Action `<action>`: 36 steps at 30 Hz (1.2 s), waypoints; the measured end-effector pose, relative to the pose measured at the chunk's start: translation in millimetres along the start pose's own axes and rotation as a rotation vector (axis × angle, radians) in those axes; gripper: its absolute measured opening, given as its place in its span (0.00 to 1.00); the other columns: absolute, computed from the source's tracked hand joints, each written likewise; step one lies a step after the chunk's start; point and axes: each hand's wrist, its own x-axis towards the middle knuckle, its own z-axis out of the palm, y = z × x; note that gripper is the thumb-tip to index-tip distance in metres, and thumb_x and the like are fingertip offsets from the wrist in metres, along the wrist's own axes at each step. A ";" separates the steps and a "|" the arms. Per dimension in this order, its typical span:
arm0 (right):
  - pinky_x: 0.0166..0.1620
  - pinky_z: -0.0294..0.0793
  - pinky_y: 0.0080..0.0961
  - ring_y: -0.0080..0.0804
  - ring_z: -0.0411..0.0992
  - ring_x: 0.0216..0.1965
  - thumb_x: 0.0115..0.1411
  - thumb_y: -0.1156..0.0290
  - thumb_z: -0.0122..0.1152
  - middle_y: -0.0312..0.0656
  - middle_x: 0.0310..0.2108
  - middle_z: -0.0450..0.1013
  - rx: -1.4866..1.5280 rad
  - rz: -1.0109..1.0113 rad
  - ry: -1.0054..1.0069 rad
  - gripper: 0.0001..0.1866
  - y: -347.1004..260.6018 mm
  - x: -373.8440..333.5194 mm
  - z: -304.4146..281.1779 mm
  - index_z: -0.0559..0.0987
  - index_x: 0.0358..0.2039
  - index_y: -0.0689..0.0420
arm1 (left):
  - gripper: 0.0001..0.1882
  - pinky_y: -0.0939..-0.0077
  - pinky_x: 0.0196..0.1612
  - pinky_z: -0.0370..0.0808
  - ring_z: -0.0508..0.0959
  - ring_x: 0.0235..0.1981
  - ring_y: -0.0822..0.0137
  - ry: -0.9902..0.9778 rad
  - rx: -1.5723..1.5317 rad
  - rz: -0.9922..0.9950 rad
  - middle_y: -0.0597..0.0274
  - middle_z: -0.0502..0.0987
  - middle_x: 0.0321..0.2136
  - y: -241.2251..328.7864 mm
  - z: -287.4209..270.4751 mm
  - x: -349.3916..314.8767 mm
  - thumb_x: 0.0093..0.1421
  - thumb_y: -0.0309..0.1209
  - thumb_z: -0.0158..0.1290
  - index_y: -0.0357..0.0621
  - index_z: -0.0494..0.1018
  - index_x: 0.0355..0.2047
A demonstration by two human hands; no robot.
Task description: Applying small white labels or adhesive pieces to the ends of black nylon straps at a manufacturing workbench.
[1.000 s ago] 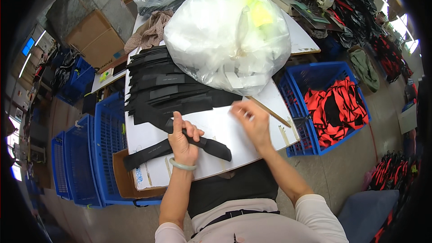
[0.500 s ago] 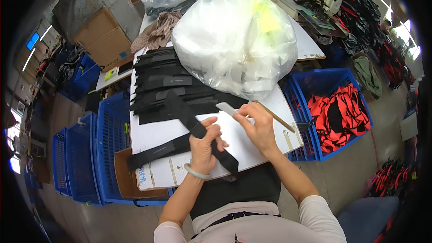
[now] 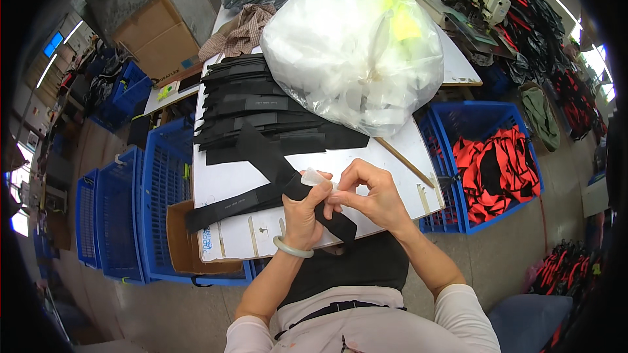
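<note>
I have a black fabric strip (image 3: 261,153) in my left grip (image 3: 304,212), fingers curled closed around it; one end runs out beyond and left of that grip, the other pokes out to its right, toward me. A small white slip (image 3: 313,176) now lies against the strip under my left thumb. My right grip (image 3: 376,196) is nearly closed, thumb and fingertips pinched together at the slip's right end. Half a second ago I held that slip apart from the left grip; since then my right grip has come in beside it.

Left of my grips, a second black strip (image 3: 229,206) with a label lies on the white tabletop (image 3: 226,175), as before. Beyond them spread the stacked black strips (image 3: 248,104) and a bulging clear plastic bag (image 3: 353,52) of white pieces. A thin brown stick (image 3: 402,162) lies just beyond my right grip; farther right, a blue crate (image 3: 484,115) holds red-and-black pieces (image 3: 500,170).
</note>
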 end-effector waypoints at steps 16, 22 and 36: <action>0.23 0.63 0.21 0.22 0.66 0.19 0.49 0.73 0.69 0.37 0.20 0.70 -0.195 -0.021 -0.196 0.08 -12.0 -25.0 -12.0 0.78 0.24 0.62 | 0.22 0.78 0.19 0.67 0.61 0.11 0.76 0.131 -0.445 -0.056 0.69 0.64 0.18 32.6 -25.5 28.1 0.59 0.52 0.54 0.49 0.65 0.21; 0.20 0.62 0.25 0.29 0.67 0.18 0.47 0.74 0.69 0.38 0.19 0.67 -0.496 -0.239 -0.053 0.09 -13.1 -20.9 1.0 0.75 0.22 0.59 | 0.21 0.75 0.22 0.68 0.62 0.12 0.75 0.175 -0.423 -0.069 0.69 0.65 0.18 26.7 -17.8 21.3 0.60 0.51 0.54 0.50 0.65 0.22; 0.20 0.64 0.26 0.31 0.66 0.19 0.44 0.73 0.71 0.37 0.20 0.65 -0.648 -0.501 -0.050 0.11 -14.5 -24.8 12.8 0.74 0.23 0.57 | 0.23 0.78 0.21 0.64 0.60 0.12 0.75 0.224 -0.503 -0.022 0.69 0.63 0.18 31.7 -19.2 20.1 0.60 0.53 0.54 0.50 0.65 0.21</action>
